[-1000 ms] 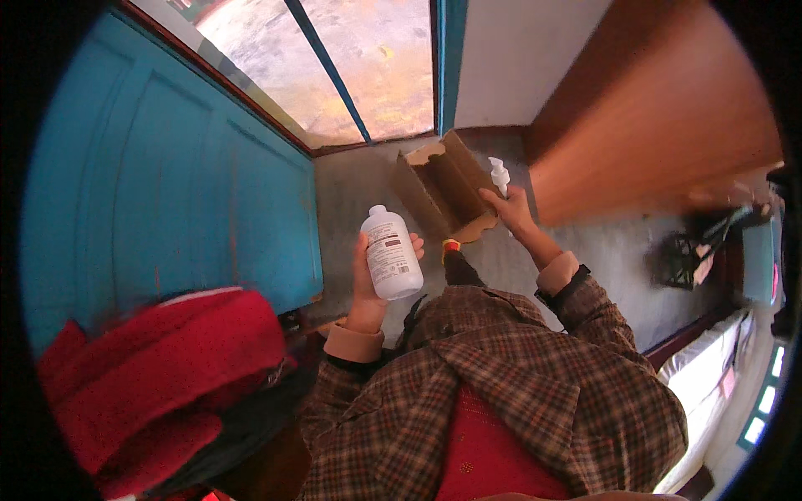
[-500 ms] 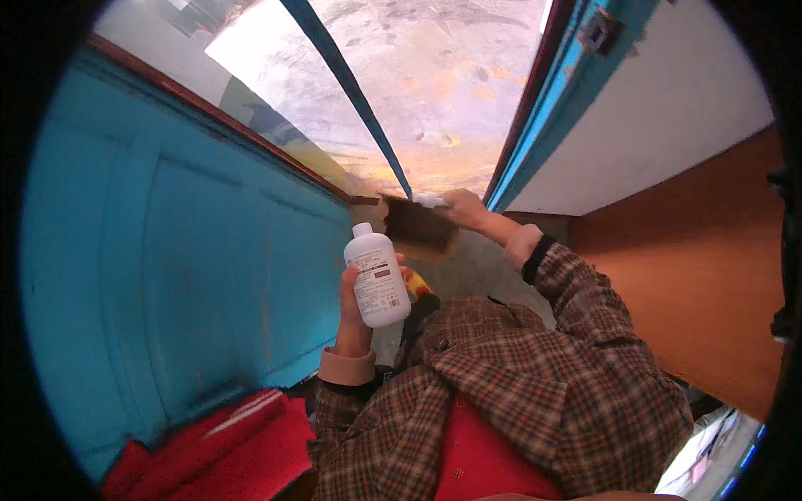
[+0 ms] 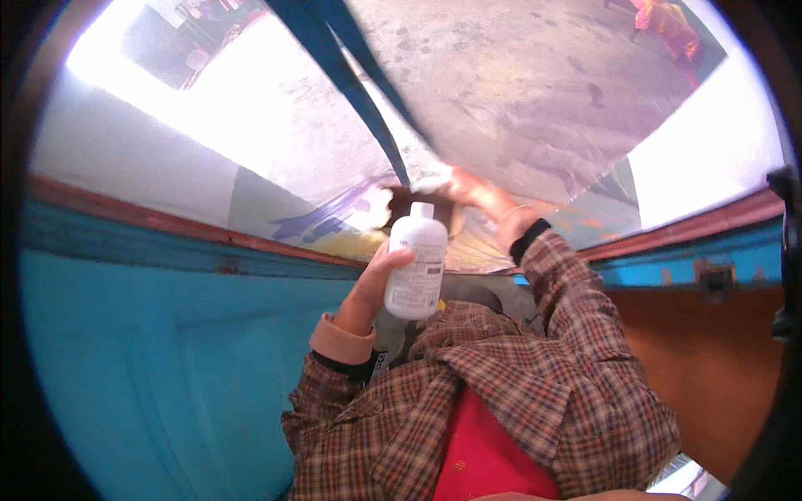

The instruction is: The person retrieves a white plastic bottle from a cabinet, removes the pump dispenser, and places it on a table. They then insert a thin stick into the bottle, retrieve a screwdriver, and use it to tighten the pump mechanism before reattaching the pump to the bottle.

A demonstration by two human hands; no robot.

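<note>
My left hand is wrapped round a white plastic bottle. The bottle stands nearly upright, capped, with small print on its side. Beyond it, my right hand is stretched forward and smeared by glare and motion. Its fingers seem closed on the edge of a dark brown box-like thing, partly hidden behind the bottle. Something white and blurred lies by those fingers, too unclear to name.
A blue panelled door stands on the left, and a brown wooden panel on the right. Blue strips slant down between them. A reddish sill borders the bright concrete ground ahead. A red-yellow cloth lies far right.
My view has swung up and forward, showing more ground outside. Both arms have moved forward, the bottle now overlapping the brown thing. The red cloth at lower left has left the view.
</note>
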